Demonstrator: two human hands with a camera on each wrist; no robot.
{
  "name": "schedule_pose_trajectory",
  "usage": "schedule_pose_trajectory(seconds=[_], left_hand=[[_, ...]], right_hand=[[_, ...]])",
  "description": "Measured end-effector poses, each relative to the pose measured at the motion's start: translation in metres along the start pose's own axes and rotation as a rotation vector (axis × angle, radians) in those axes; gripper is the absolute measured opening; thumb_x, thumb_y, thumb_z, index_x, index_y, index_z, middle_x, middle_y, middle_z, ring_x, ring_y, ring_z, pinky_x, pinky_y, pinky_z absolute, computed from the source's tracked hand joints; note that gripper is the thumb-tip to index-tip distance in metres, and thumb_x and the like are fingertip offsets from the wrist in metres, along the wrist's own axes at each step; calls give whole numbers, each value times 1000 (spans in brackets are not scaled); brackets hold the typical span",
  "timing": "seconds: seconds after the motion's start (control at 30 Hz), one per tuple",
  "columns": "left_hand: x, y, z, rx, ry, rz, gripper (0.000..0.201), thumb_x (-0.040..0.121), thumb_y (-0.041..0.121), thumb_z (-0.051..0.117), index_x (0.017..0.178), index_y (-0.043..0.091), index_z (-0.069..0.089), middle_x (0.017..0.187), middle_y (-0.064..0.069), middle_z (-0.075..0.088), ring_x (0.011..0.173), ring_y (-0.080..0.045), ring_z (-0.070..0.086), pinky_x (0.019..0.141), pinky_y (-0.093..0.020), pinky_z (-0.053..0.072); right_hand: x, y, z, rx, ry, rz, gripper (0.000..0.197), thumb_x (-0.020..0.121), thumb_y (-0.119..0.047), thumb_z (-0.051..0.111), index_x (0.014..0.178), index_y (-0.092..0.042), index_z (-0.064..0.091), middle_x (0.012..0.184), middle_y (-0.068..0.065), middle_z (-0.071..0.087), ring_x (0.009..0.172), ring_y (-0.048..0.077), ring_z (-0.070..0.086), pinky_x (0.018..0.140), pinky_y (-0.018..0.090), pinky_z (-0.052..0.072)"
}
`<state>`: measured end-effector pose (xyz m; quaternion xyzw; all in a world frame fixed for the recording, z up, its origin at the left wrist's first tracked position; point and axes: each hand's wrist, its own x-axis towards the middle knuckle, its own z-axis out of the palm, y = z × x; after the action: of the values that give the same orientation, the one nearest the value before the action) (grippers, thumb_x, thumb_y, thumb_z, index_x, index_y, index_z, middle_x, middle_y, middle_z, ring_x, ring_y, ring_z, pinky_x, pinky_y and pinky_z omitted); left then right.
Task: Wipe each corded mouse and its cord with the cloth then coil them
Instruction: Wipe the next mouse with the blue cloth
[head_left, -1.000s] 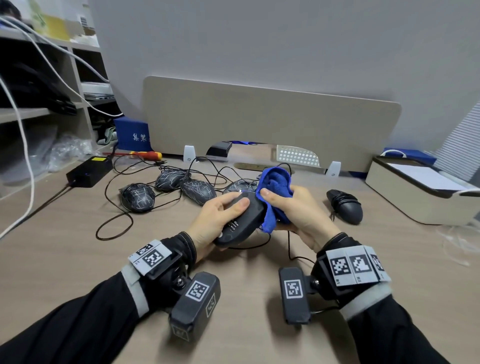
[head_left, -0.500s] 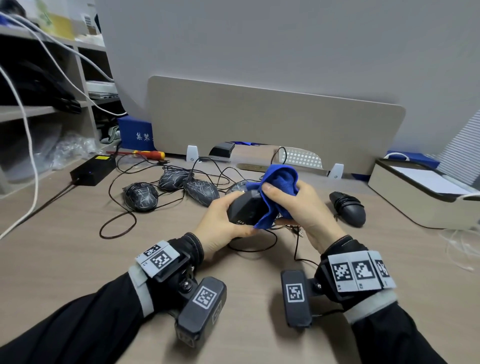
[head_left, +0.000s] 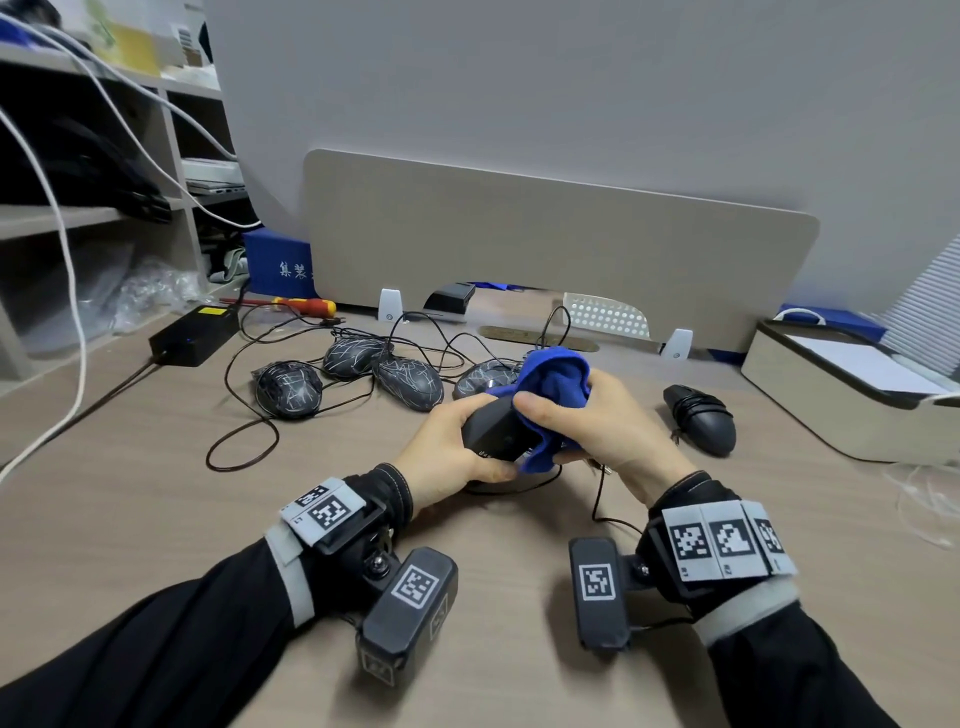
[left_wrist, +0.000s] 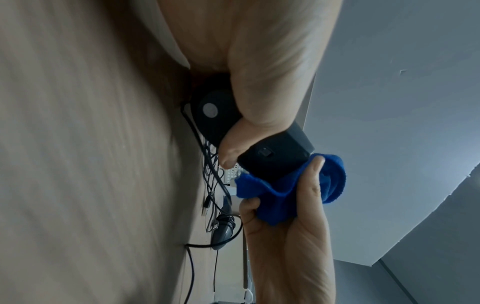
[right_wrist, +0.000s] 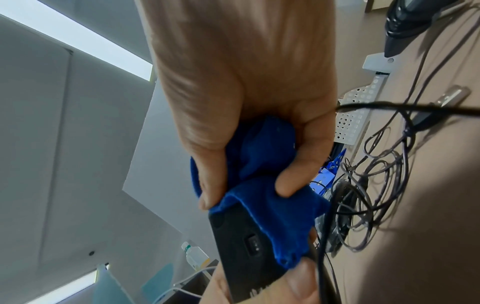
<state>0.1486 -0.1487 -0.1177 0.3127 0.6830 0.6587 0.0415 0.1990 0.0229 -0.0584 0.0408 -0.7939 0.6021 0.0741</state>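
My left hand (head_left: 452, 447) grips a black corded mouse (head_left: 493, 428) above the desk, its underside turned toward me (left_wrist: 270, 156). My right hand (head_left: 587, 426) holds a bunched blue cloth (head_left: 553, 376) and presses it with the thumb against the mouse's right end (right_wrist: 272, 216). The mouse's cord (head_left: 597, 499) hangs down and loops on the desk below my hands. Several scratched-looking dark mice (head_left: 288, 389) lie with tangled cords behind my left hand. A black mouse with its cord wound round it (head_left: 701, 423) lies to the right.
A beige divider panel (head_left: 561, 249) closes the back of the wooden desk (head_left: 156, 519). A black power brick (head_left: 195, 335) and a red-yellow screwdriver (head_left: 306, 304) lie at the back left, shelves beyond. A beige box (head_left: 852, 405) stands at the right.
The mouse has been tipped up and turned in my left hand, and my right hand with the cloth has slid over its right end. Both hands rose slightly.
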Motion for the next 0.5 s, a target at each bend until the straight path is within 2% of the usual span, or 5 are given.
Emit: schedule_pose_trajectory(seconds=[0.1,0.27,0.33,0.43,0.5], left_hand=[[0,0,0,8,-8,-10,55,66,-15,81,111,14,66,94,3,72,88,-7,65,85,-23,53],[-1,2,1,25,-19,-9,57,66,-17,80,108,17,66,94,4,71,86,-5,65,84,-22,52],[-1,3,1,27,-27,-12,55,66,-17,80,109,13,66,95,2,71,86,-5,64,83,-21,52],[-2,4,1,33,-32,-22,51,66,-17,80,105,13,66,86,9,70,80,-3,64,76,-18,50],[-3,4,1,28,-28,-27,53,66,-18,79,106,14,66,87,8,71,80,-3,64,77,-17,50]], right_hand=[[0,-1,2,-1,-2,-15,17,84,-22,79,96,-22,66,78,-9,71,66,2,68,53,23,54],[1,-1,-5,38,12,36,15,85,-15,77,98,-16,68,87,2,73,79,18,72,67,39,62],[0,-1,-7,30,-5,30,16,85,-14,77,98,-16,68,87,2,74,78,18,73,66,38,62],[-2,-3,-2,8,-31,12,19,83,-20,80,97,-19,68,81,-5,73,70,8,71,55,26,56],[-1,-2,0,17,-12,35,20,82,-21,80,98,-18,69,84,-2,73,75,12,72,59,31,59]])
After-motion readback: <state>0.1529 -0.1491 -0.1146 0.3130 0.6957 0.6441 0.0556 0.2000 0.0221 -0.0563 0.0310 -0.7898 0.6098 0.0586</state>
